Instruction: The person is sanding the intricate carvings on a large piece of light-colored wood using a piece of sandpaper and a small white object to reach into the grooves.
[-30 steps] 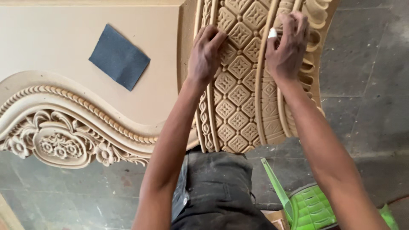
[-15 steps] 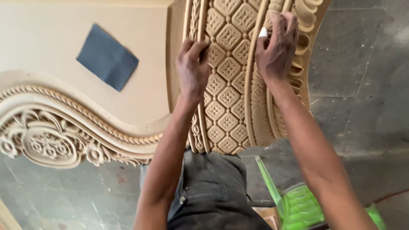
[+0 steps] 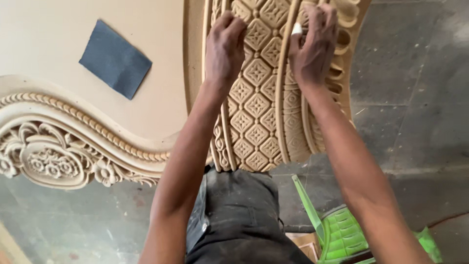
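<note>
My left hand (image 3: 223, 46) rests on the carved panel (image 3: 256, 105), its fingers (image 3: 229, 24) curled down against the beaded rib at the left edge of the diamond field; they press on the wood and grip nothing that I can see. My right hand (image 3: 312, 46) lies further right on the same panel, over the smooth raised rib and the scalloped border, with its fingers (image 3: 325, 19) bunched closed around a small white piece (image 3: 296, 28) that only pokes out by my thumb. I cannot tell what that piece is.

The carved panel stands on end in front of me, running from the top of the view down to my lap. It is pale tan wood, cut with rows of raised diamonds, each holding a small flower pattern. A beaded strip runs down its left side; two smooth curved ribs and a row of oval scallops run down the right.

To the left lies a broad flat board (image 3: 97, 122) of the same pale colour, edged with a rope moulding and a floral rosette carving (image 3: 46, 159). A dark blue rectangular sheet (image 3: 116, 58), plain and without any label, lies flat on that board, well apart from both hands.

Below my right arm a green plastic chair (image 3: 342, 230) stands on the grey floor (image 3: 415, 98).
</note>
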